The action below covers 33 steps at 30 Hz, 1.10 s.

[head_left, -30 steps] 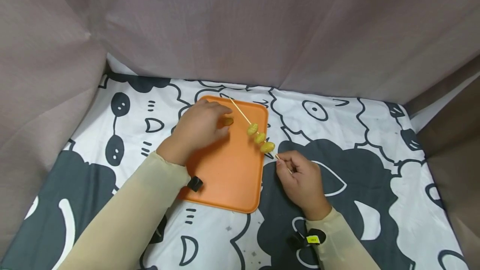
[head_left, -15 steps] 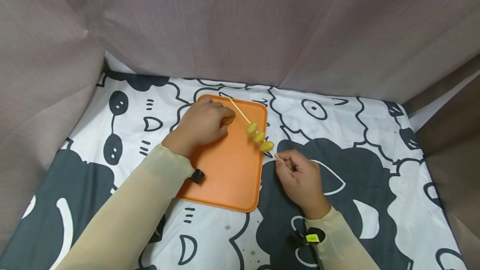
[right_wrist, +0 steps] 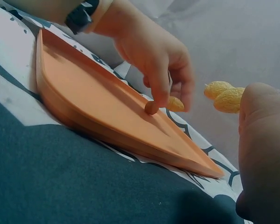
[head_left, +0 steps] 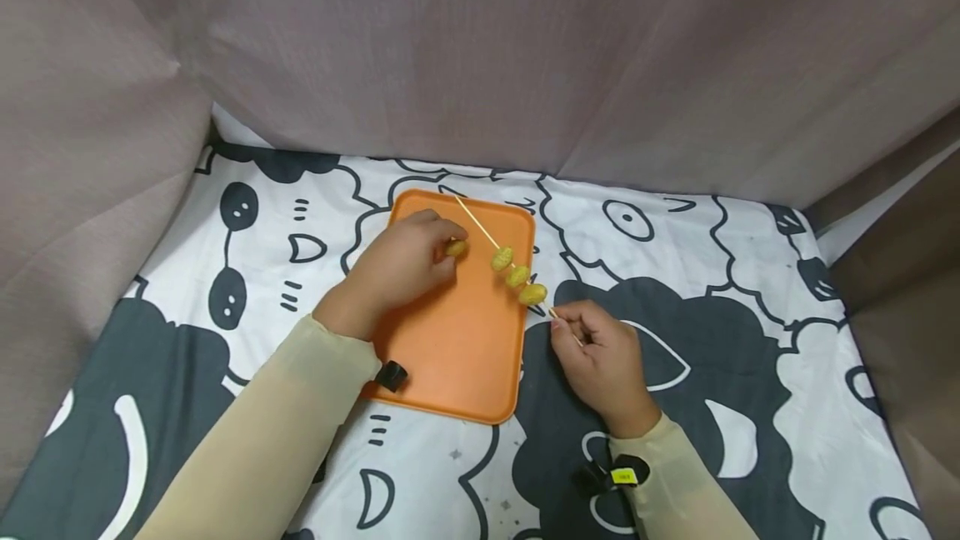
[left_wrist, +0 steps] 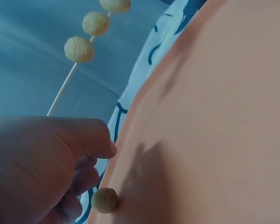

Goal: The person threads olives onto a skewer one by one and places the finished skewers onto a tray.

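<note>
My right hand (head_left: 603,365) pinches the lower end of a thin wooden skewer (head_left: 477,221) between thumb and fingers. Threaded on it are three small yellow wrinkled balls (head_left: 517,276), and the bare upper end slants away to the left. Over the far left part of an orange tray (head_left: 450,373), my left hand (head_left: 408,265) holds another yellow ball (right_wrist: 176,104) between thumb and index finger. A round, darker ball (left_wrist: 105,200) appears past the curled fingers in the left wrist view, close to the tray's rim.
A white cloth (head_left: 420,473) with dark cartoon sheep covers the surface under the tray. Grey-brown curtains (head_left: 480,57) hang at the back and both sides. Each wrist carries a small black camera, the left one (head_left: 391,375) low over the tray.
My left hand shifts slightly up, then back toward me, the ball staying between its fingers. The skewer in my right hand stays nearly still.
</note>
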Motion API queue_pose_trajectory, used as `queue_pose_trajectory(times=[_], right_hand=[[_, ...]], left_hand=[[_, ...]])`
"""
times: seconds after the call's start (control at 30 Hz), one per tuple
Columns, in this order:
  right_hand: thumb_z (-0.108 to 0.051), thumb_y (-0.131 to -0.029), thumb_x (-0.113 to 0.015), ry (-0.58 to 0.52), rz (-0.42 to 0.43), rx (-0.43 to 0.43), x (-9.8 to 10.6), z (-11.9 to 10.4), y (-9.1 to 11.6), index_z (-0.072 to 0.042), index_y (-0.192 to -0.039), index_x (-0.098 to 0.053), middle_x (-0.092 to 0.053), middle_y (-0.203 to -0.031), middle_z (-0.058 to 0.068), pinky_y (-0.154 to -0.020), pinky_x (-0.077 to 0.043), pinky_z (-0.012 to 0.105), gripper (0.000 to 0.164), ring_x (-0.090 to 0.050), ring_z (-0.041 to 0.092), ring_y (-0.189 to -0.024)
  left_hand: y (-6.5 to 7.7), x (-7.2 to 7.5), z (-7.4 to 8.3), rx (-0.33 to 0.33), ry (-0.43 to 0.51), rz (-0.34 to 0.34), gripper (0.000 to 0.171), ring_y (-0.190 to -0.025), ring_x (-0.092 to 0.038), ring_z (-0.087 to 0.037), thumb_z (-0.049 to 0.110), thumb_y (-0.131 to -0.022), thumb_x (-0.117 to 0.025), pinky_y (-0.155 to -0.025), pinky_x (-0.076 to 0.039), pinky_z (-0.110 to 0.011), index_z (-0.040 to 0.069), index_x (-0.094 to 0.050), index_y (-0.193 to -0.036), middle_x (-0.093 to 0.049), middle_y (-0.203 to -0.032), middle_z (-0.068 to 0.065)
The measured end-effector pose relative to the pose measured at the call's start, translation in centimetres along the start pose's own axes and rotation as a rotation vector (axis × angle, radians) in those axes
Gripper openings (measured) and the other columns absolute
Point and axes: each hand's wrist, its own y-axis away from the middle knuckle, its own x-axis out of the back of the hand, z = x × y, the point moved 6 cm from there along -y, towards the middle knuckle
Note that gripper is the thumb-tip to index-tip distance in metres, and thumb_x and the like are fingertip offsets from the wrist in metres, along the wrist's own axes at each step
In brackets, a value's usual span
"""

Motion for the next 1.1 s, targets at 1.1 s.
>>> queue_pose_trajectory(times=[1.1], right_hand=[[-0.001,-0.096,-0.077,-0.002,-0.145,0.069,-1.1,-0.4,0.4,-0.016,-0.1,-0.078,-0.053,-0.066,-0.013,-0.053,-0.04,0.017,0.015,-0.049,-0.001,-0.059]], left_hand=[[4.3,1.8,-2.7,0.113,0.224,0.502,0.034,-0.101,-0.075,-0.025,0.006,-0.095,-0.086,-0.09,-0.065,-0.035,0.006,-0.083,-0.129,-0.076,-0.119,-0.011]])
